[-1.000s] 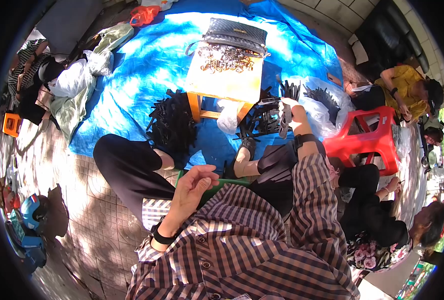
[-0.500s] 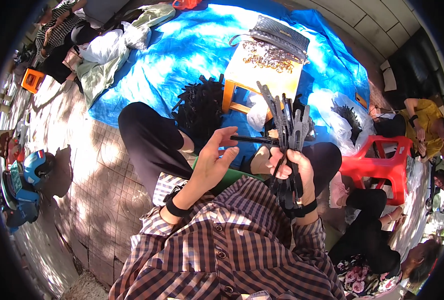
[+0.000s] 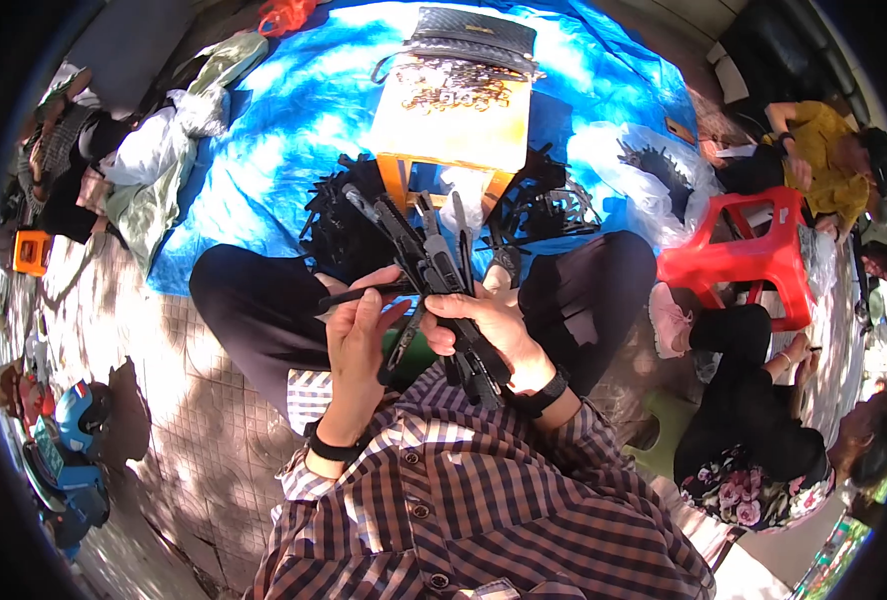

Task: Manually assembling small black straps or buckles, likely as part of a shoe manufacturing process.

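One orange stool (image 3: pixel 33 252) stands at the far left, then a white plastic bag (image 3: pixel 149 150) at the edge of the blue sheet (image 3: pixel 264 130). Farther right, beyond my bent knee, lies a heap of slim black pieces (image 3: pixel 339 225). In front of it, the thumb and fingers of my left hand (image 3: pixel 357 345) pinch a single black strip (image 3: pixel 339 298), held nearly level; its right end reaches the bunch, touching or merely crossing it, I cannot tell. That bunch of black strips (image 3: pixel 444 265) fans upward above my lap, squeezed by my right hand (image 3: pixel 504 340), thumb pressed across the front. Beyond stands a small wooden table (image 3: pixel 454 145) bearing small brownish pieces (image 3: pixel 459 95) and a dark handbag (image 3: pixel 474 40). Right of it come another black heap (image 3: pixel 549 205), a clear bag (image 3: pixel 609 180) and a red stool (image 3: pixel 734 245).
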A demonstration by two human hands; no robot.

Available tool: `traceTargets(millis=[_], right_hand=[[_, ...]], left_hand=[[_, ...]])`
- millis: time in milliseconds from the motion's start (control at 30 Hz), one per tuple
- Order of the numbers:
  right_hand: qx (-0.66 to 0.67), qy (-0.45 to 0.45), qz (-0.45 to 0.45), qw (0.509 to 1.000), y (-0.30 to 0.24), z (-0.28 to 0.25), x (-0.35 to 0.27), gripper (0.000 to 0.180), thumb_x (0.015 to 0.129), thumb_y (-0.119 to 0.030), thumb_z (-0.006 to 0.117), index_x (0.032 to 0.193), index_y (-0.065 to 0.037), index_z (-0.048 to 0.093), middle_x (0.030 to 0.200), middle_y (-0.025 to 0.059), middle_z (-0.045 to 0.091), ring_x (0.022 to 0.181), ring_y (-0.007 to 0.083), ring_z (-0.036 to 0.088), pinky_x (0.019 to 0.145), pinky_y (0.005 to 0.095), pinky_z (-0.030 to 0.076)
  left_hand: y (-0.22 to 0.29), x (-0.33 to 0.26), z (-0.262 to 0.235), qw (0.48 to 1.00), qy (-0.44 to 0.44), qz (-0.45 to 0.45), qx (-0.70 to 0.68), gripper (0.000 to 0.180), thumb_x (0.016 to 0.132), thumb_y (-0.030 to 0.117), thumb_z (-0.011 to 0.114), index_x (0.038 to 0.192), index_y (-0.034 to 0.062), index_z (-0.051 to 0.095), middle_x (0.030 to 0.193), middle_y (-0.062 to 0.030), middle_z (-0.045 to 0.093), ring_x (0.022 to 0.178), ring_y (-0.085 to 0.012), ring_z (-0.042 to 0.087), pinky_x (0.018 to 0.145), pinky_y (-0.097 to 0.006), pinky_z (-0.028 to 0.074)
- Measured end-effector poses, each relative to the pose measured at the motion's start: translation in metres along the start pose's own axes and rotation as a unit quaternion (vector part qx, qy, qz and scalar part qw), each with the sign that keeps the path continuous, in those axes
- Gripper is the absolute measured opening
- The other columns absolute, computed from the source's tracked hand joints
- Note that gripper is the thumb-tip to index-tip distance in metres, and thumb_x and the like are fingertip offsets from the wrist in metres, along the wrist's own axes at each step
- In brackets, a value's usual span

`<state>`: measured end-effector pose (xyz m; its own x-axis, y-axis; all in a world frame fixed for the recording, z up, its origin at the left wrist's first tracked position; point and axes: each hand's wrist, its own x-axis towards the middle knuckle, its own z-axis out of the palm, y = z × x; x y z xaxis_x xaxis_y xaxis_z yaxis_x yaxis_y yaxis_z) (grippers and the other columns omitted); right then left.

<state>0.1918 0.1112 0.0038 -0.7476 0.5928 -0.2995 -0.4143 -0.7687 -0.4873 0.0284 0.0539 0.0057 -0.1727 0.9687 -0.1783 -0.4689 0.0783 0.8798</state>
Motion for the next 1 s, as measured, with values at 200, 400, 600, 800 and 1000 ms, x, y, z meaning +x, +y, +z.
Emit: traceTargets(millis=[200,400,600,800,1000], right_hand=[[-0.029,0.040,-0.045,0.998,-0.003,0.008,-0.010,0.014,0.088,-0.014,0.061,0.095,-0.004,0.054,0.062,0.0045,0.051,0.055,0.0108,0.048,0.051,0.0238,0.037],[-0.138,0.040,0.032,0.989,-0.006,0.027,-0.008,0.026,0.083,-0.010,0.067,0.103,-0.002,0.053,0.064,0.0030,0.051,0.056,0.0112,0.050,0.053,0.0243,0.039],[-0.146,0.051,0.076,0.985,-0.001,0.036,-0.003,0.025,0.082,-0.010,0.066,0.101,-0.001,0.054,0.063,0.0035,0.051,0.055,0.0108,0.049,0.054,0.0239,0.039],[-0.126,0.092,0.065,0.986,-0.003,0.024,-0.008,0.011,0.083,-0.008,0.061,0.086,-0.001,0.054,0.060,0.0058,0.052,0.054,0.0121,0.049,0.050,0.0237,0.038],[-0.273,0.219,-0.032,0.936,-0.021,0.027,0.006,0.018,0.082,-0.018,0.066,0.086,-0.003,0.059,0.066,0.0032,0.057,0.053,0.0076,0.052,0.047,0.0198,0.039]], left_hand=[[0.019,0.020,-0.026,0.970,0.135,0.056,-0.192,0.017,0.099,0.016,0.042,0.102,0.0045,0.054,0.078,-0.0028,0.055,0.074,-0.0153,0.057,0.067,-0.028,0.049],[0.034,0.015,-0.014,0.993,0.064,-0.043,-0.090,0.021,0.096,0.018,0.050,0.111,0.0036,0.057,0.073,0.0035,0.048,0.057,-0.0037,0.039,0.050,-0.020,0.031],[0.026,0.020,-0.020,0.990,0.118,0.000,-0.077,0.019,0.095,0.021,0.054,0.101,0.0044,0.062,0.064,0.0054,0.044,0.056,-0.0040,0.038,0.051,-0.021,0.032],[0.050,0.026,-0.048,0.965,0.239,0.053,-0.096,0.027,0.097,0.028,0.051,0.097,0.0043,0.063,0.083,-0.0014,0.059,0.072,-0.0099,0.056,0.065,-0.024,0.047],[0.037,0.017,-0.028,0.989,0.072,-0.064,-0.111,0.026,0.098,0.026,0.043,0.089,0.0042,0.055,0.108,-0.0142,0.061,0.103,-0.0243,0.057,0.092,-0.038,0.046]])
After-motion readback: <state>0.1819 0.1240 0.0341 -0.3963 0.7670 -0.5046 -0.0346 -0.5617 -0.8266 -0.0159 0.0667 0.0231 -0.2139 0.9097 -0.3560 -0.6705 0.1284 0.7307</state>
